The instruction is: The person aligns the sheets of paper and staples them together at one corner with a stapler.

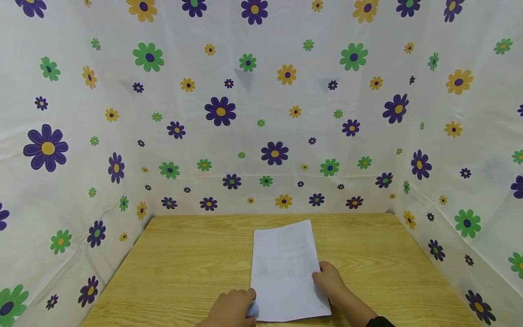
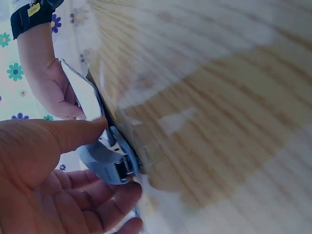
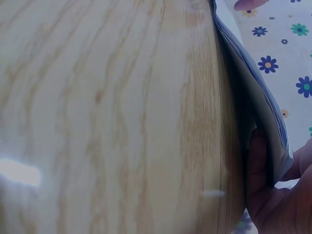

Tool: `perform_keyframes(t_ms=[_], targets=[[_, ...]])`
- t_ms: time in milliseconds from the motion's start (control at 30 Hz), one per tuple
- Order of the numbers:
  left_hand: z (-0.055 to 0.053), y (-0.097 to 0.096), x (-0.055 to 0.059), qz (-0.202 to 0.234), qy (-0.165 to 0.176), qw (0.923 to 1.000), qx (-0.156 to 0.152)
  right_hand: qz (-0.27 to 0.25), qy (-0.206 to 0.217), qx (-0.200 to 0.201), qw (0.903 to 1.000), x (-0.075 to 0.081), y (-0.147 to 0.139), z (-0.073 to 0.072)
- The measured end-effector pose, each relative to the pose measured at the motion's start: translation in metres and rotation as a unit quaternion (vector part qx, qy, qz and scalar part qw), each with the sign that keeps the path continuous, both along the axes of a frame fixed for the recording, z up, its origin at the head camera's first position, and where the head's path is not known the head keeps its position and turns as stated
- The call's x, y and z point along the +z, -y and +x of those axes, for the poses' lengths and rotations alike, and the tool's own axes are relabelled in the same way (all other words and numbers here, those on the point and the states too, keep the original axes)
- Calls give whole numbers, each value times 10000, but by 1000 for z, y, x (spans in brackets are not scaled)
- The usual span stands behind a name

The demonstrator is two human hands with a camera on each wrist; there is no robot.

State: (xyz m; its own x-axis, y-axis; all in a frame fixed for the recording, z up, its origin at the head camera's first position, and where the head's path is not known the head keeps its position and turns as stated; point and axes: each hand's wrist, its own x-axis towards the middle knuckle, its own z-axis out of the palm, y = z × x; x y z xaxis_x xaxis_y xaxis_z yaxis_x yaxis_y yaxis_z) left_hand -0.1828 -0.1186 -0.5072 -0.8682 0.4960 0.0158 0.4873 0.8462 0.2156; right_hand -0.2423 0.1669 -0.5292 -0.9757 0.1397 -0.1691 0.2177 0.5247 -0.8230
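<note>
My left hand (image 1: 234,309) grips a small light-blue hole punch (image 2: 105,163) with metal parts, thumb at one end and fingers round the other. The punch sits at the lower left edge of a thin stack of white paper (image 1: 282,272), mostly covered by the hand in the head view. On the opposite edge, my right hand (image 1: 332,282) holds the stack, thumb on top and fingers underneath. The right wrist view shows the layered sheets (image 3: 258,90) bowed and lifted off the table at that side. Faint print shows through the top sheet.
The wood-grain table (image 1: 188,254) spreads out on both sides of the paper. White flower-patterned sheeting (image 1: 261,104) encloses it at the back, left and right. A dark sleeve (image 1: 379,321) covers the right wrist.
</note>
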Motion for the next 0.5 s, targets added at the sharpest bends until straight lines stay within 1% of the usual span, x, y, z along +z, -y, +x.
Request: perform_keyframes(t_ms=[67,133,200,267,300,333,400,467,500], targets=[[2,-3,2,-134,-151,9998,29,9,-6,41,10000,0,-1,0],[2,-8,5,-192,-296,9994,-27,-2,2,64,10000,1,-1,0],[0,-12,8,-152,-456,9984,-290,-13,13,78,10000,2,-2,0],[-6,-16,10,-85,-644,9949,-775,-32,26,73,10000,1,-2,0],[-10,-18,9,-24,-714,9917,-1069,-40,21,71,10000,1,-3,-1],[-13,-19,8,-4,-813,9871,-1377,-44,23,70,10000,0,-3,-2],[-20,-21,2,-43,-1096,9753,-1918,-71,-5,82,9999,-2,-3,-3],[-25,-21,-5,-83,-1323,9629,-2351,-134,-12,99,9999,-4,-4,-3],[-27,-21,-9,-138,-1419,9574,-2509,-167,1,108,9998,-4,-5,-3]])
